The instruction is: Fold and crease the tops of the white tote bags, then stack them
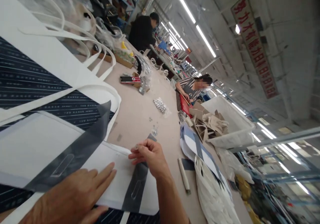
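My left hand [77, 192] lies with fingers stretched out on a white panel [50, 134] crossed by dark grey strips. One grey strip [72, 157] with a long oval outline runs beside that hand. My right hand [150, 152] hovers over the panel's far edge, thumb and forefinger pinched together on something tiny and pale that I cannot make out. Below its wrist is a second grey strip [135, 187] with a similar oval. Under the panel is dark navy striped fabric [77, 114] with printed lettering, and white straps [50, 98] loop across it.
On the table [135, 110] lie a bag of small metal pieces [160, 105], a red phone [130, 79] and a rolled pale strip [183, 175]. More panels [192, 140] and white straps [210, 190] lie right, near a white bin [232, 117]. Two people work farther back.
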Motion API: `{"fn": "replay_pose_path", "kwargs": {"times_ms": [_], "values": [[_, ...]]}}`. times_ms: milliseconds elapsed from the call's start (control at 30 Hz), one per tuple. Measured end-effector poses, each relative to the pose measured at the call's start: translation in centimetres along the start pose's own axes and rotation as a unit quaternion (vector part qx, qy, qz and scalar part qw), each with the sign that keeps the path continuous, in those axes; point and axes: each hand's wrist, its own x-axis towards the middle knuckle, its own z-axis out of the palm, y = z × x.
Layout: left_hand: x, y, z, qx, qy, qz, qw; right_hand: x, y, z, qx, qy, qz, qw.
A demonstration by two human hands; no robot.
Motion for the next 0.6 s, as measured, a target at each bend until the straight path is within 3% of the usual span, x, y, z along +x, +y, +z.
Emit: {"fn": "replay_pose_path", "kwargs": {"times_ms": [67,167,333,433,600], "values": [[0.7,0.0,-0.8,-0.005,0.015,0.007,1.000,-1.2,0.6,1.7,0.090,-0.003,0.025,0.996],[1.4,-0.1,-1.5,-0.023,0.050,0.013,0.998,-1.6,1.4,3.2,0.085,0.025,0.020,0.996],[1.8,0.3,-2.5,-0.017,0.069,0.034,0.997,-1.1,2.2,3.8,-0.005,0.047,-0.031,0.998],[2.0,0.5,-2.8,-0.019,0.040,0.034,0.998,-1.2,2.3,4.1,-0.087,0.040,-0.068,0.993],[2.0,0.6,-3.1,-0.025,-0.011,0.039,0.999,-1.2,1.2,4.9,-0.222,0.038,-0.063,0.972]]}}
